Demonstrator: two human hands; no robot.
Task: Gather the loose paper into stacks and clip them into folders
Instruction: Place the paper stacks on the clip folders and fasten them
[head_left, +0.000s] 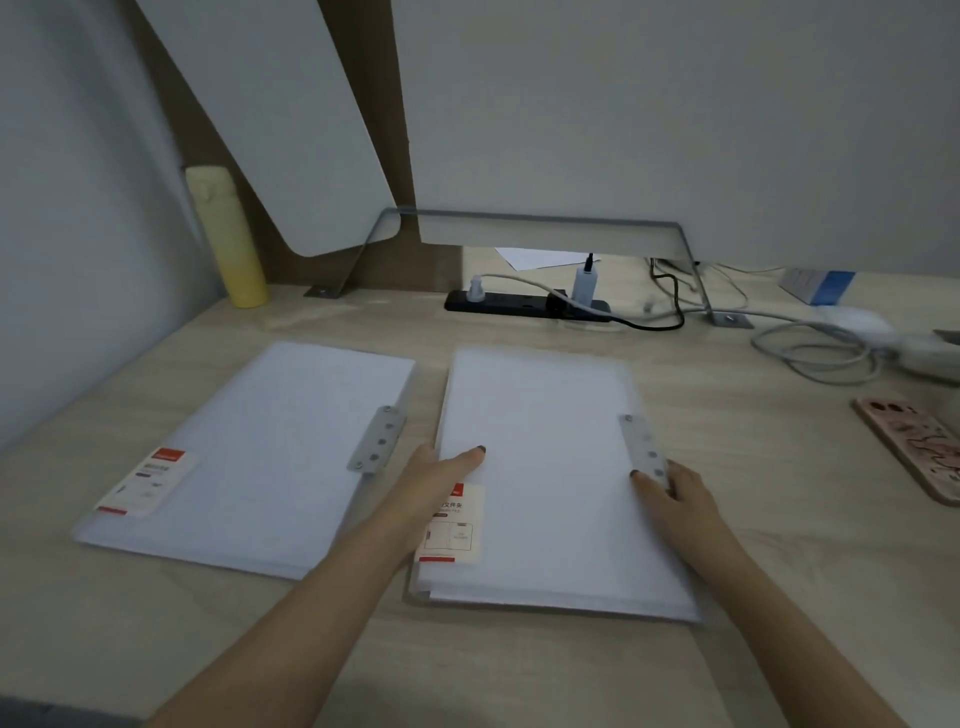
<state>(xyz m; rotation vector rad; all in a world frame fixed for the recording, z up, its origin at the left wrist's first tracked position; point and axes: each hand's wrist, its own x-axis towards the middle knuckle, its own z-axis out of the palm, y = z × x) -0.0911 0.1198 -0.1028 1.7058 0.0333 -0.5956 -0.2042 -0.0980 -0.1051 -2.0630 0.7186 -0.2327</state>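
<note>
Right folder closed and flat on the bench, near the front edge, with a paper stack showing along the lower edge beneath the translucent cover. Left grip grasping that folder's left edge, thumb over the cover, fingers hidden at the rim. Right grip grasping the right edge just beside the metal clip, thumb on top. Left folder just beside, parted by a narrow strip of bench, also closed, with a second clip visible at its right edge.

Judged nearly finished — both folders apparently filled and shut. Possibly left to do: one loose sheet at the back under the monitor riser, not yet gathered. Impossible to tell through the cover whether the stack is actually clamped.

Open bench in front, and between the folders and the power strip. To the right, coiled cables and a phone near the folder's side — little sliding room there. Yellow bottle well apart, back left.
</note>
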